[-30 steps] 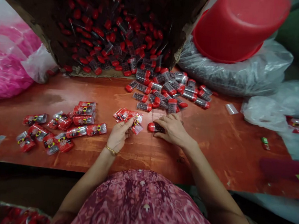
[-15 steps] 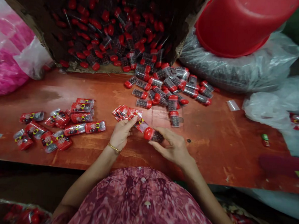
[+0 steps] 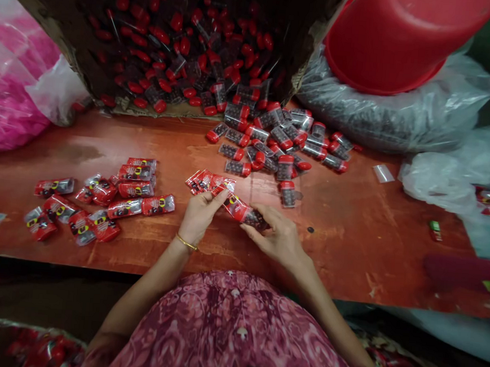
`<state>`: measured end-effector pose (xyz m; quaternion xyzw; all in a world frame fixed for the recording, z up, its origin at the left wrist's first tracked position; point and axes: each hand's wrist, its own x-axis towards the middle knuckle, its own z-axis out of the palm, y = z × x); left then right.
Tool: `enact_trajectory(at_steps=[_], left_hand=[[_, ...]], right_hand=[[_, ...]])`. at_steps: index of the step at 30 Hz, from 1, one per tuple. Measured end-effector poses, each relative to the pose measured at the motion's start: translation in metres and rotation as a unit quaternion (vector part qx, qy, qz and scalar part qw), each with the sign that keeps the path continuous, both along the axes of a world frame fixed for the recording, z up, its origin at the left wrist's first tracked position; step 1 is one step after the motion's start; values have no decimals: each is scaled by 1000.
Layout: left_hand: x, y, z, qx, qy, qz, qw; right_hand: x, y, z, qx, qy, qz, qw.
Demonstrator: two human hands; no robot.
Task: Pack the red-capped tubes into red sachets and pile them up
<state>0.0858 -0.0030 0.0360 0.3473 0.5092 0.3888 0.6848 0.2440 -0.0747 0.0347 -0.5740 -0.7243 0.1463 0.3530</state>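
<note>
My left hand (image 3: 202,211) pinches the end of a red printed plastic sleeve (image 3: 235,206). The sleeve's other end reaches over the red-capped end of a clear tube of dark balls (image 3: 256,218). Fingers of my right hand (image 3: 281,234) are closed around the tube's far end, partly hiding it. Just beyond my left hand, several flat red sleeves (image 3: 203,180) lie fanned on the table. A heap of red-capped tubes (image 3: 269,137) lies farther off. To the left rests a group of tubes in red printed sleeves (image 3: 99,209).
A cardboard box (image 3: 301,58) full of red-capped tubes stands at the back. Right of it a red bucket (image 3: 392,42) sits upside down on a clear bag of dark balls (image 3: 381,123). Pink plastic bags (image 3: 15,86) stand left. A small green-topped item (image 3: 435,231) lies right.
My right hand has moved the tube slightly left toward my left hand. Its red cap, bare before, is now inside the printed sleeve.
</note>
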Motion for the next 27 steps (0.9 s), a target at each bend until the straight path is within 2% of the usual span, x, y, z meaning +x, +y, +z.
enact_trajectory(at_steps=[3, 10, 13, 16, 18, 21, 24, 27], left_hand=[[2, -2, 0, 22, -10, 7, 1000], [15, -13, -4, 13, -49, 36, 998], [18, -15, -5, -9, -87, 51, 995], [17, -12, -3, -60, -134, 70, 987], [15, -9, -2, -78, -156, 87, 981], [16, -10, -2, -63, -173, 86, 979], [19, -15, -4, -55, -171, 35, 983], [19, -17, -7, -36, -164, 35, 985]], right_hand=[[-1, 1, -3, -18, 8, -2, 1000], [-16, 7, -10, 11, 21, -53, 998], [-24, 10, -12, -7, 31, -89, 996], [-29, 13, -14, -38, 112, -97, 988], [-31, 13, -15, -74, 210, -105, 969], [-33, 14, -15, -134, 341, -117, 923], [-35, 18, -14, -154, 419, -132, 885], [-34, 24, -15, -182, 470, -132, 853]])
